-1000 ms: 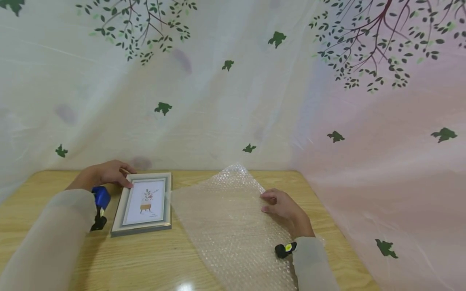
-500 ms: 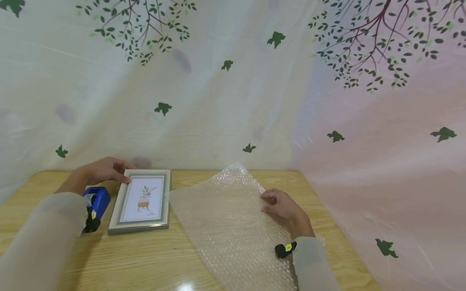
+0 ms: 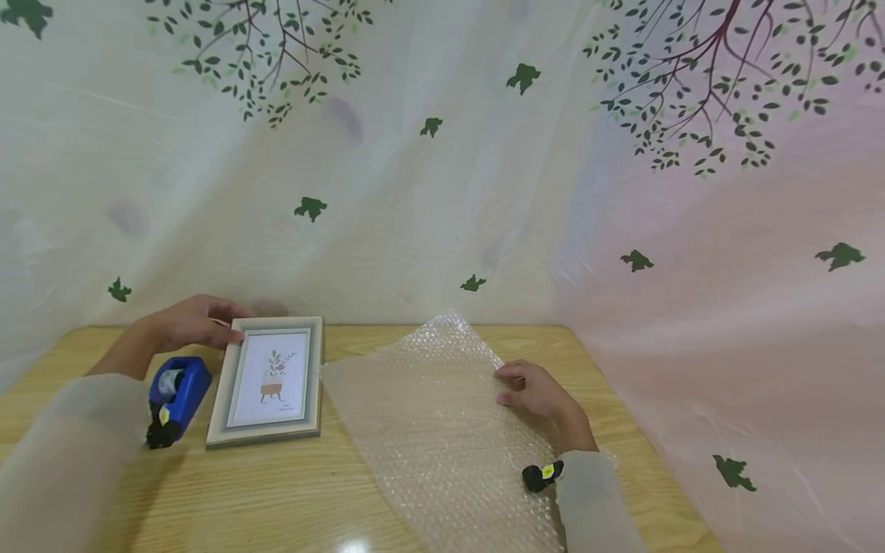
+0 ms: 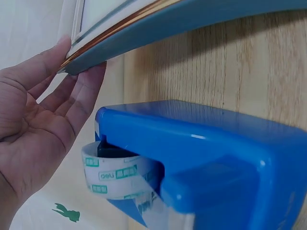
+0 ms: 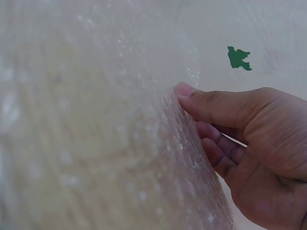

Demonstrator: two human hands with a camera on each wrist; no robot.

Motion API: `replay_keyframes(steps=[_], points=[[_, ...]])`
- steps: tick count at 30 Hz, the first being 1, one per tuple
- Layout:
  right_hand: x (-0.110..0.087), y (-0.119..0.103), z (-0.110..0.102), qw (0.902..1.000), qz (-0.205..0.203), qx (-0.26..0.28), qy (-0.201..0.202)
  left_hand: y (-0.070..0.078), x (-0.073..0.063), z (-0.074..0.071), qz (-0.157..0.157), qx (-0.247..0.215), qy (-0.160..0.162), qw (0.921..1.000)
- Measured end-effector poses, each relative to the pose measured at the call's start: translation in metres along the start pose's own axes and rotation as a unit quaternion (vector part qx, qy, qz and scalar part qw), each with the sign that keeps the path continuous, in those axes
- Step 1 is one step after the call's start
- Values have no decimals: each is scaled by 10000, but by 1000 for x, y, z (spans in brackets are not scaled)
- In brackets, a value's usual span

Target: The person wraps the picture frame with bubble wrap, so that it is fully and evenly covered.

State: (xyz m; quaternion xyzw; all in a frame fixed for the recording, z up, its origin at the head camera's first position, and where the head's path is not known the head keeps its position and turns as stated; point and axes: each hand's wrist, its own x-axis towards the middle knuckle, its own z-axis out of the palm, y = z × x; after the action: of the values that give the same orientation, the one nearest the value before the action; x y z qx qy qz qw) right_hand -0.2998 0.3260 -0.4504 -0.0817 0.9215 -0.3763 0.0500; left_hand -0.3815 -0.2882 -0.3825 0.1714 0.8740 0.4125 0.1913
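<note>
Pinching a picture frame (image 3: 293, 384) at its far left corner: left hand (image 3: 185, 324), thumb on the face, fingers beneath. Frame face-up at the table's (image 3: 276, 499) left side, long axis running near to far, its printed potted plant (image 3: 273, 384) upright in the head view. Right hand (image 3: 542, 392): thumb and fingers pinching the right edge of a bubble-wrap sheet (image 3: 429, 422). Blue tape dispenser (image 3: 188, 395), just left of the frame.
</note>
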Motion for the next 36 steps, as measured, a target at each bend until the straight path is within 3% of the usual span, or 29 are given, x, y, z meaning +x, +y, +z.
replay_keyframes(steps=[14,26,36], points=[[-1,-1,0,9999,148,18,29,-8,-9,-3,349,-508,403,9973],[-1,-1,2,9999,125,40,29,10,-22,1,405,-692,1073,9910],[-1,1,0,10000,-73,-66,-16,29,-31,-2,434,-620,1298,9886]])
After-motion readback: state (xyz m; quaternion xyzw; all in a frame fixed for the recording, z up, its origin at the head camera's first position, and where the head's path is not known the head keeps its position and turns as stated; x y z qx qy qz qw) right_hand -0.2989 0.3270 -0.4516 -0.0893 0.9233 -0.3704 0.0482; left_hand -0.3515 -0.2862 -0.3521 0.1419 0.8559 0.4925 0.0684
